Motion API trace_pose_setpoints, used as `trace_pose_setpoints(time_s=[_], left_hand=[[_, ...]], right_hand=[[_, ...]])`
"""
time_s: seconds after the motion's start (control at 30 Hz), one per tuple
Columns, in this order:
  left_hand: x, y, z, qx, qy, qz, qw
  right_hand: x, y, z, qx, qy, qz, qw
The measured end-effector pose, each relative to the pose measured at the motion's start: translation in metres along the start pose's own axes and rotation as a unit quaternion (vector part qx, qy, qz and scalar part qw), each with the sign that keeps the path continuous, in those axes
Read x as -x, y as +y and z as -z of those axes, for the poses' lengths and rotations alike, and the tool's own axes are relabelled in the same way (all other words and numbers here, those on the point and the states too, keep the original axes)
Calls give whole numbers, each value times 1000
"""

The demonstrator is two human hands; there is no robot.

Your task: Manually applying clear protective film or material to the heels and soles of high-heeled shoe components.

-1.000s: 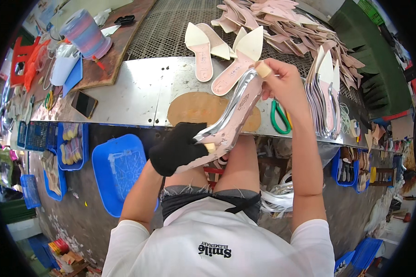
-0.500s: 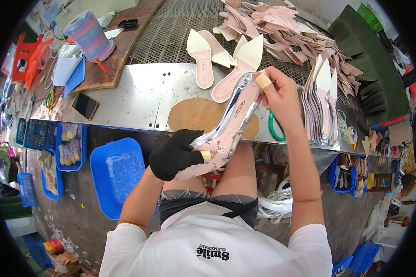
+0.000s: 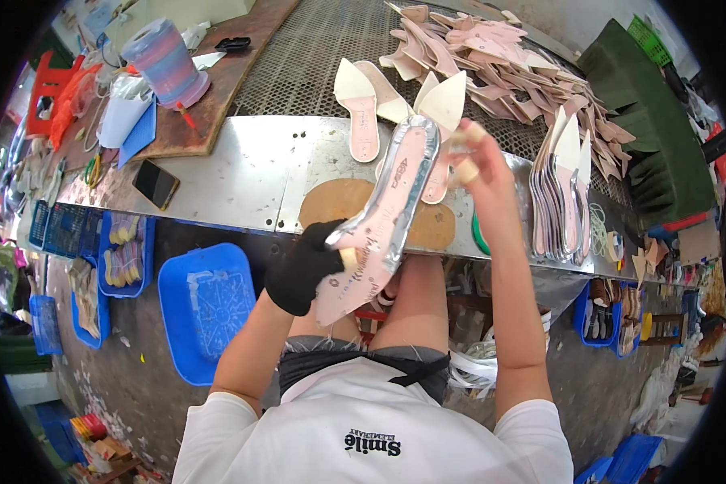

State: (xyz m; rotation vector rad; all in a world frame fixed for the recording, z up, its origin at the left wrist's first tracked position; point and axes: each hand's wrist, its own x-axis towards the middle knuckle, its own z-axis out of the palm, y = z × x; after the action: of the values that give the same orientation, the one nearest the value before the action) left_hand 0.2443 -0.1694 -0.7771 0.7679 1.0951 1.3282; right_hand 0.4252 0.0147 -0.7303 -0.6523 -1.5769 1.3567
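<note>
My left hand (image 3: 305,270), in a black glove with tape on the thumb, grips the wide end of a pink shoe insole (image 3: 391,206) edged with shiny silver strip. It is tilted above the bench edge, its rounded end pointing away from me. Just right of that end is my right hand (image 3: 496,181), blurred, with tan tape on its fingertips. Its thumb and fingers look apart and touch nothing I can see. Beyond lie a few pink and cream insoles (image 3: 365,133). Under the held piece is a tan oval pad (image 3: 331,202).
At right stands a row of silver-edged insoles (image 3: 552,202), with a pile of loose pink pieces (image 3: 500,64) behind. A green ring-shaped handle (image 3: 480,235) lies near my right forearm. On the left are a phone (image 3: 155,184), a ribbon spool (image 3: 165,60) and, lower, a blue basin (image 3: 169,282).
My right hand has let go of the insole's rounded end and moved slightly right of it. The insole, still in my left hand, has turned to show its face more flatly.
</note>
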Motion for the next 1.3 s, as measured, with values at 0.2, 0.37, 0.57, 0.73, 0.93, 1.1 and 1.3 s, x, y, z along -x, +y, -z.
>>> trace_pose_setpoints(time_s=[0.2,0.37,0.57,0.73,0.93,1.1,1.3], left_hand=[[1,65,-37,-202,-53,5,978],[-30,12,5,-76,29,-130,988],[-35,-5,-10,-52,115,-80,989],[-34,-9,-28,-41,101,-64,992],[-37,-4,-46,-14,142,-79,987],[-61,0,-43,-37,210,-117,970],[-102,-16,-54,-121,182,-143,965]], right_hand=[[31,-20,-17,448,-105,365,809],[59,-1,-14,106,-105,-81,986],[74,11,-19,33,-108,-199,973],[56,20,-17,6,-109,-155,982],[68,29,-3,172,-19,-77,982],[67,22,7,2,-40,-161,986],[90,15,17,378,21,70,923]])
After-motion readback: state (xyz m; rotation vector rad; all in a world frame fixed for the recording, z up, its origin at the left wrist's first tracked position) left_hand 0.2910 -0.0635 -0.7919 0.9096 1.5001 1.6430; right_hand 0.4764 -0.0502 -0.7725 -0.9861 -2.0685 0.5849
